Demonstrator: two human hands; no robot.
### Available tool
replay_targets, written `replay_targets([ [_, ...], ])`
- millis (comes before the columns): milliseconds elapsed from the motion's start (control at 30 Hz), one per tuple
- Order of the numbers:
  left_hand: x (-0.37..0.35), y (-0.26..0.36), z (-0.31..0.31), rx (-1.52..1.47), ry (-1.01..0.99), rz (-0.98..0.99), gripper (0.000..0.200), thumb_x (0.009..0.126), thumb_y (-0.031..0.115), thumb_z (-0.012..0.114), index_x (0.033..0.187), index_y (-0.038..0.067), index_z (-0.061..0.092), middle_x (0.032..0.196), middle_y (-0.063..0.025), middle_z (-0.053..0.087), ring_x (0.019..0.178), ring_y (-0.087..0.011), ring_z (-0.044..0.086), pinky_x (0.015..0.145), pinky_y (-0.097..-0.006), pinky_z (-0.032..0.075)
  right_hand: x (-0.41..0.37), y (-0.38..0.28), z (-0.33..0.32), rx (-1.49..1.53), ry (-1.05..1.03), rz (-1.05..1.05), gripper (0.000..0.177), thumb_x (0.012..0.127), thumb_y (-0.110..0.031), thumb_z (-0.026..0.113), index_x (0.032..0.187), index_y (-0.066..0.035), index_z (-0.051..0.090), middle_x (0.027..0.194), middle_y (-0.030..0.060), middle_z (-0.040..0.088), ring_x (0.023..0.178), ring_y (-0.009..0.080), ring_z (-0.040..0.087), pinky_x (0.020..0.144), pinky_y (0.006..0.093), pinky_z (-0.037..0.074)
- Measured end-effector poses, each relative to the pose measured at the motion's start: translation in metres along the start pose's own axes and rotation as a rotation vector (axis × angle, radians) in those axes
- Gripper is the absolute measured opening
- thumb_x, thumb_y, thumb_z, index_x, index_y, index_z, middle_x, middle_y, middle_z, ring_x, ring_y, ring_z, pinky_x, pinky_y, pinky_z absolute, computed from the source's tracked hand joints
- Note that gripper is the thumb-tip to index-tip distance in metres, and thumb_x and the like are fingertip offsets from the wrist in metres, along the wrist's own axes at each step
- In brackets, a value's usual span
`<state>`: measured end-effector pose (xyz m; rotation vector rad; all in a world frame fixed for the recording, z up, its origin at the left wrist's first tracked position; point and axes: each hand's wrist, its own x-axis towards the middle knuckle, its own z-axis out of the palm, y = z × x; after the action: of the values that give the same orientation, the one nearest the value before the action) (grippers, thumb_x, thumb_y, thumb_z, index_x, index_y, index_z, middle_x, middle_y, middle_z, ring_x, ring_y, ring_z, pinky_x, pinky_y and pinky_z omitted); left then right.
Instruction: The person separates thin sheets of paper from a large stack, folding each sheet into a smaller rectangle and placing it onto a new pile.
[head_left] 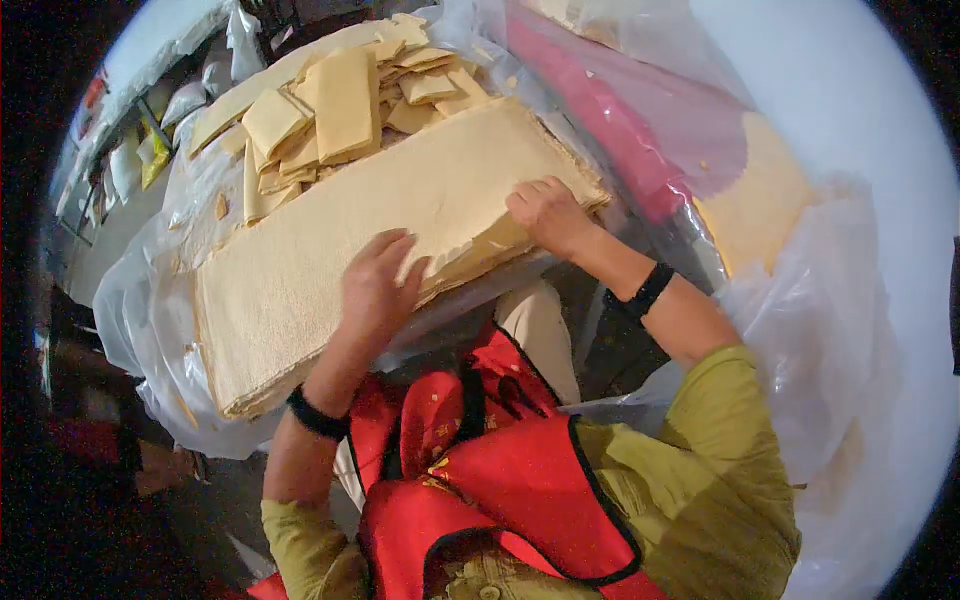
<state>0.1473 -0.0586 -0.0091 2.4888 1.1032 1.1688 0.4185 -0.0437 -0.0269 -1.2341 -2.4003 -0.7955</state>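
A long stack of thin, pale yellow sheets (330, 230) lies in front of me, its layered edges showing along the near side. My right hand (550, 215) is closed on the near edge of the top sheet, toward the stack's right end, and the edge there looks slightly raised and uneven. Over the middle of the near edge is my left hand (378, 285), its fingers spread and nothing held in them. Behind the stack, several folded yellow pieces (345, 105) are heaped loosely.
Clear plastic sheeting (140, 310) spreads under and around the stack. To the right, pink material (640, 160) and more yellow material (750, 200) lie under plastic. White and yellow bags (152, 155) stand at the far left. My red apron (500, 470) is close to the stack's near side.
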Motion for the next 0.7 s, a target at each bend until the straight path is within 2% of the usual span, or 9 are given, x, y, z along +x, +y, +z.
replay_targets([
  [100, 0.031, 0.021, 0.032, 0.15, -0.074, 0.03, 0.027, 0.072, 0.021, 0.064, 0.093, 0.005, 0.059, 0.094, -0.0149, 0.058, 0.083, -0.0311, 0.058, 0.07, -0.0362, 0.048, 0.026, 0.0, -0.012, -0.008, 0.061, 0.039, 0.003, 0.067, -0.01, 0.049, 0.067, -0.009, 0.046, 0.07, 0.0052, 0.05, 0.067, 0.0193, 0.053, 0.064, 0.0325, 0.04],
  [200, 0.059, 0.021, 0.054, 0.275, -0.244, -0.076, 0.023, 0.073, 0.023, 0.062, 0.088, 0.007, 0.061, 0.091, -0.0139, 0.059, 0.076, -0.0322, 0.057, 0.065, -0.0388, 0.047, 0.039, 0.0, -0.017, -0.003, 0.077, 0.064, 0.004, 0.068, -0.01, 0.049, 0.07, -0.007, 0.049, 0.073, 0.0063, 0.051, 0.07, 0.0206, 0.054, 0.067, 0.0339, 0.041],
  [233, 0.063, 0.01, 0.068, 0.197, -0.172, -0.096, 0.019, 0.073, 0.021, 0.059, 0.068, 0.003, 0.057, 0.077, -0.0164, 0.058, 0.07, -0.033, 0.057, 0.061, -0.0408, 0.046, 0.042, -0.001, -0.02, 0.004, 0.077, 0.071, 0.006, 0.068, -0.011, 0.049, 0.072, -0.007, 0.051, 0.074, 0.0071, 0.052, 0.072, 0.0215, 0.055, 0.068, 0.0346, 0.042],
  [333, 0.073, -0.011, 0.081, 0.185, -0.122, -0.223, 0.02, 0.075, 0.02, 0.054, 0.065, 0.003, 0.056, 0.073, -0.0175, 0.058, 0.07, -0.0337, 0.057, 0.06, -0.0415, 0.045, 0.04, -0.013, -0.037, 0.111, 0.438, -0.118, 0.016, 0.07, -0.01, 0.048, 0.083, -0.004, 0.055, 0.084, 0.0117, 0.056, 0.08, 0.0247, 0.057, 0.076, 0.036, 0.043],
  [433, 0.077, -0.021, 0.073, 0.155, -0.089, -0.273, 0.022, 0.076, 0.021, 0.052, 0.066, 0.003, 0.057, 0.072, -0.0182, 0.058, 0.069, -0.0338, 0.057, 0.059, -0.0414, 0.045, 0.018, -0.038, -0.026, 0.362, 0.166, -0.144, 0.023, 0.073, -0.011, 0.048, 0.093, -0.003, 0.057, 0.095, 0.016, 0.057, 0.088, 0.0285, 0.056, 0.082, 0.0363, 0.043],
  [533, 0.074, -0.007, 0.062, 0.138, -0.009, -0.24, 0.018, 0.076, 0.019, 0.053, 0.067, 0.004, 0.058, 0.07, -0.0169, 0.058, 0.067, -0.0338, 0.056, 0.058, -0.0407, 0.045, 0.009, -0.027, 0.024, 0.271, -0.524, 0.356, 0.022, 0.074, -0.011, 0.048, 0.093, -0.004, 0.057, 0.101, 0.0162, 0.057, 0.091, 0.0293, 0.056, 0.081, 0.0357, 0.044],
  [600, 0.071, -0.008, 0.055, 0.134, 0.059, -0.181, 0.017, 0.076, 0.018, 0.054, 0.066, 0.004, 0.058, 0.069, -0.016, 0.057, 0.064, -0.0332, 0.056, 0.058, -0.0401, 0.045, 0.009, -0.005, 0.059, 0.267, -0.158, 0.439, 0.022, 0.077, -0.013, 0.049, 0.095, -0.005, 0.057, 0.101, 0.0157, 0.057, 0.092, 0.0299, 0.056, 0.08, 0.0362, 0.045],
  [667, 0.067, -0.01, 0.047, 0.101, 0.127, -0.137, 0.016, 0.076, 0.017, 0.054, 0.066, 0.005, 0.058, 0.067, -0.0151, 0.056, 0.063, -0.0324, 0.055, 0.058, -0.0393, 0.045, 0.02, 0.016, 0.067, 0.668, 0.074, 0.642, 0.029, 0.08, -0.018, 0.048, 0.107, -0.008, 0.05, 0.112, 0.0162, 0.049, 0.102, 0.0271, 0.049, 0.086, 0.0351, 0.04],
  [700, 0.067, -0.007, 0.047, 0.074, 0.159, -0.119, 0.015, 0.076, 0.016, 0.054, 0.066, 0.005, 0.058, 0.067, -0.0146, 0.056, 0.063, -0.0319, 0.055, 0.058, -0.0388, 0.045, 0.027, 0.027, 0.064, 1.079, 0.121, 0.797, 0.038, 0.082, -0.023, 0.048, 0.117, -0.01, 0.043, 0.122, 0.017, 0.041, 0.111, 0.024, 0.042, 0.092, 0.0337, 0.035],
])
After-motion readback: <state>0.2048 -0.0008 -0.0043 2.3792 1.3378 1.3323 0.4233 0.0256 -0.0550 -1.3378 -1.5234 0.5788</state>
